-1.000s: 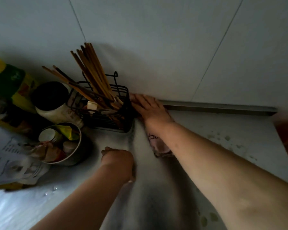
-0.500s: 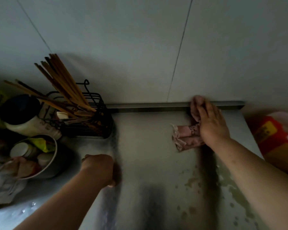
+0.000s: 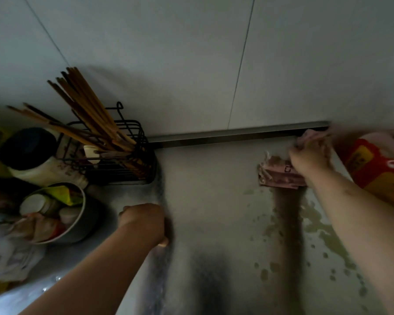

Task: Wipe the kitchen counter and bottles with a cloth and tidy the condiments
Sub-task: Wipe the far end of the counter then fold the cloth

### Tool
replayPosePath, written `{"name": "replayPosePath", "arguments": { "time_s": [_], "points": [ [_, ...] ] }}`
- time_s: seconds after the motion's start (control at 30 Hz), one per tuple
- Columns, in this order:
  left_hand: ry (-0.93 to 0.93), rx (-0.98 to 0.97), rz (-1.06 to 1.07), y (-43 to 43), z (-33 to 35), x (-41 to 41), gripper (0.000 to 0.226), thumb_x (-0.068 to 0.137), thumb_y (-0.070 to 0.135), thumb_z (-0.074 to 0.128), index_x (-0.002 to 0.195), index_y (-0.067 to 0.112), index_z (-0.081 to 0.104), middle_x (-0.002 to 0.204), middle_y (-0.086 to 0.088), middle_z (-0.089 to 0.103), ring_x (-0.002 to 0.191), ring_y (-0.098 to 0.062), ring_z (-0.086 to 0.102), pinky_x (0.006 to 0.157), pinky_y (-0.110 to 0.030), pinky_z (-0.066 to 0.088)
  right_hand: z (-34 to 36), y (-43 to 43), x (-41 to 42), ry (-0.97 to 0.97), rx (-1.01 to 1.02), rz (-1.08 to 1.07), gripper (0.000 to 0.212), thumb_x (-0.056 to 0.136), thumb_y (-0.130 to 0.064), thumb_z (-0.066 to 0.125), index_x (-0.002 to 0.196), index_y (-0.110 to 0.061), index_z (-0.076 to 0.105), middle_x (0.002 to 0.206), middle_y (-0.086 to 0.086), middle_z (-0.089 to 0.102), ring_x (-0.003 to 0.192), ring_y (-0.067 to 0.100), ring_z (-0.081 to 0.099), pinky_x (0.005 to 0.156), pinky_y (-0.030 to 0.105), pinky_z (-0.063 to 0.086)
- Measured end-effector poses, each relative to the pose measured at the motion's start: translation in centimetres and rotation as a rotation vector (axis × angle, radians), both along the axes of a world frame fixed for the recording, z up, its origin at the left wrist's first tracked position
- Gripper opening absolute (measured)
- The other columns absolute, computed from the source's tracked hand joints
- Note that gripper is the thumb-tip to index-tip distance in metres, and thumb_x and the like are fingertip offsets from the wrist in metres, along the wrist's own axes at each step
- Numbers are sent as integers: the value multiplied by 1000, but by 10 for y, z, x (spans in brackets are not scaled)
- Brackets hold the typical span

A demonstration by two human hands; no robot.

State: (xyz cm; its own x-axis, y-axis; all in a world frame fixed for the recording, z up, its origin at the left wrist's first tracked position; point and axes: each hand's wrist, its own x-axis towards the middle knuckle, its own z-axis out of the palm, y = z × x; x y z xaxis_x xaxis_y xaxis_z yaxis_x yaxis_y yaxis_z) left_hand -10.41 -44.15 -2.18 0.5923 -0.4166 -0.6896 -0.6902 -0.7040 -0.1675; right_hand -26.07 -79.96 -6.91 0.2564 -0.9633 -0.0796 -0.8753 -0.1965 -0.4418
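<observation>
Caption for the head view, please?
Right hand presses a pink cloth on the wet counter at the wall; left hand rests near the chopstick rack.

The view was dim, grainy and low in contrast. Broad dark shadow bands streaked the counter [image 3: 214, 178], and the chopsticks [image 3: 89, 103] cast a soft shadow rightward on the wall [image 3: 168, 42]. Motion blur smeared the right hand [image 3: 309, 155] and cloth [image 3: 280, 176]. Wide-angle distortion slanted the wall seams [image 3: 241, 64] and softened the clutter [image 3: 14, 242] at the left edge.
</observation>
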Motion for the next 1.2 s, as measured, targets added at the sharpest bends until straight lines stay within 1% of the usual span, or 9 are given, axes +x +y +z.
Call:
{"name": "replayPosePath", "arguments": {
  "time_s": [0.2, 0.37, 0.47, 0.57, 0.67, 0.8, 0.9, 1.07, 1.2],
  "points": [
    [-49, -118, 71, 9, -3, -3, 54, 65, 48, 78, 107, 16, 66, 107, -4, 68, 102, -25, 63, 86, -33, 53, 5, 168, 46, -162, -188, 550, 21, 77, -18, 57, 94, -12, 68, 102, 10, 67, 98, 31, 60, 82, 34, 45],
    [-12, -200, 156, 25, -5, -10, 53, 73, 49, 71, 115, 17, 66, 119, -9, 60, 110, -28, 56, 92, -33, 50, -1, 269, 0, -202, -5, 911, 51, 83, -30, 39, 127, -19, 64, 140, 0, 56, 133, 17, 46, 116, 29, 20],
    [-48, -215, 96, 32, -4, -10, 56, 75, 57, 67, 115, 18, 63, 118, -7, 58, 114, -28, 51, 90, -34, 49, 1, 256, -52, -60, -113, 834, 55, 87, -33, 39, 138, -23, 54, 150, -3, 44, 141, 20, 38, 118, 27, 9],
    [-61, -211, 56, 31, -1, -11, 55, 73, 60, 65, 114, 22, 66, 118, -6, 59, 114, -28, 51, 87, -34, 47, -3, 205, -94, 261, -127, 598, 66, 97, -38, 35, 152, -33, 0, 163, -3, -2, 150, 22, -9, 122, 41, -1],
    [-49, -192, 29, 27, -3, -9, 51, 75, 57, 63, 113, 22, 66, 117, -6, 61, 110, -27, 54, 83, -31, 47, -5, 158, -87, 461, -95, 348, 69, 96, -56, 10, 153, -25, -15, 162, 8, -15, 148, 30, -17, 122, 48, -4],
    [-31, -188, 31, 19, 0, -6, 26, 74, 51, 67, 85, 27, 67, 105, 4, 66, 99, -19, 62, 80, -26, 48, -21, 150, -21, 371, -71, 333, 72, 94, -55, 4, 154, -17, -11, 163, 12, -10, 149, 31, -11, 121, 49, -2],
    [-13, -180, 51, 16, 2, -5, 25, 69, 50, 70, 81, 28, 66, 104, 5, 66, 100, -19, 62, 85, -27, 49, -18, 191, 4, 205, -138, 611, 63, 100, -38, 27, 156, -21, 3, 164, 2, 2, 151, 23, -2, 120, 38, -12],
    [41, -190, 135, 17, 2, -11, 49, 60, 61, 59, 101, 37, 71, 104, 2, 69, 98, -19, 62, 91, -28, 49, -2, 217, -23, -68, -152, 989, 50, 83, -17, 48, 128, -34, 58, 134, -13, 55, 117, 18, 50, 99, 33, 44],
    [-32, -352, 275, 8, 5, -14, 45, 69, 56, 61, 102, 26, 61, 104, -1, 63, 95, -22, 61, 82, -29, 52, 21, 166, -3, -216, -18, 748, 36, 93, -8, 55, 126, -20, 63, 123, 2, 62, 113, 25, 56, 97, 29, 45]
  ]
}}
